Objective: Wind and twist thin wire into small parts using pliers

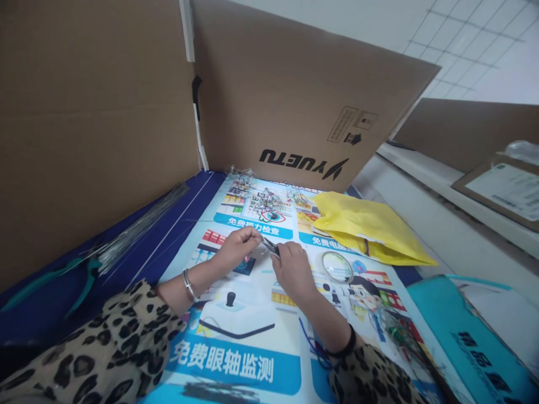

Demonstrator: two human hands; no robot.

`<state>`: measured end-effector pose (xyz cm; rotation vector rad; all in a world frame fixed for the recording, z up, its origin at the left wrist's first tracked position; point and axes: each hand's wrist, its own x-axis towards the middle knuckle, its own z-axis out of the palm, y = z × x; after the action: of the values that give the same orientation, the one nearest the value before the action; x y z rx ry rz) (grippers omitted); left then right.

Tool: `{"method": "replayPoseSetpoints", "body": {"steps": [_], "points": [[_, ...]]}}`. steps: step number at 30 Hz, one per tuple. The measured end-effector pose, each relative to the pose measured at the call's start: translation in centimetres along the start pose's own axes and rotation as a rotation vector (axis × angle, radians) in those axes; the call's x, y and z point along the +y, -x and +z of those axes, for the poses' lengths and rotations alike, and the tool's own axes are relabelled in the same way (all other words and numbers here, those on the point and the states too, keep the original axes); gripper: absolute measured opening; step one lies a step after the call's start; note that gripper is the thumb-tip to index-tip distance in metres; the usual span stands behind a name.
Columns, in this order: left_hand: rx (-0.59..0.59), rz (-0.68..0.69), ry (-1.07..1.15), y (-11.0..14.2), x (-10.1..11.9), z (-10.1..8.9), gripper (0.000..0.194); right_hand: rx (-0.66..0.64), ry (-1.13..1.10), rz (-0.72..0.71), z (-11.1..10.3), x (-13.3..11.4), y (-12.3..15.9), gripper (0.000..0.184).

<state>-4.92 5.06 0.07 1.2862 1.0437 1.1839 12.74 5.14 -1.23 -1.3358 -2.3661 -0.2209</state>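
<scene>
Inverted "YUETU" on the cardboard panel [295,95].

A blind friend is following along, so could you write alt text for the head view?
Two bare hands, left and right, meet over a printed poster, the right gripping a small metal-tipped tool. A yellow bag and tape roll lie nearby.

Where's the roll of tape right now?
Head view, right of centre: the tape roll lies flat on the printed sheet, just below the yellow bag.
</scene>
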Motion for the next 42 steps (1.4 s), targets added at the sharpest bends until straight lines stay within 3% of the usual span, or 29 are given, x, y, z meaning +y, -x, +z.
{"method": "replayPoseSetpoints", "body": {"steps": [6,17,32,37,42], "points": [[-0.113,-0.073,0.124,0.2,0.1,0.1,0.015,0.030,0.064,-0.036,-0.3,-0.1,0.1,0.017],[-0.204,-0.116,0.184,0.0,-0.4,-0.2,0.015,0.056,0.172,-0.121,-0.7,0.4,0.2,0.020],[-0.099,-0.039,0.086,0.5,0.4,0.7,0.019,0.111,0.079,-0.123,-0.5,0.4,0.3,0.020],[-0.083,0.033,-0.071,0.7,0.4,0.7,0.015,0.111,-0.001,-0.115,-0.3,0.4,0.4,0.022],[0.050,0.195,-0.329,1.1,0.5,0.9,0.009,0.067,-0.206,-0.072,0.0,0.3,0.5,0.023]]}}
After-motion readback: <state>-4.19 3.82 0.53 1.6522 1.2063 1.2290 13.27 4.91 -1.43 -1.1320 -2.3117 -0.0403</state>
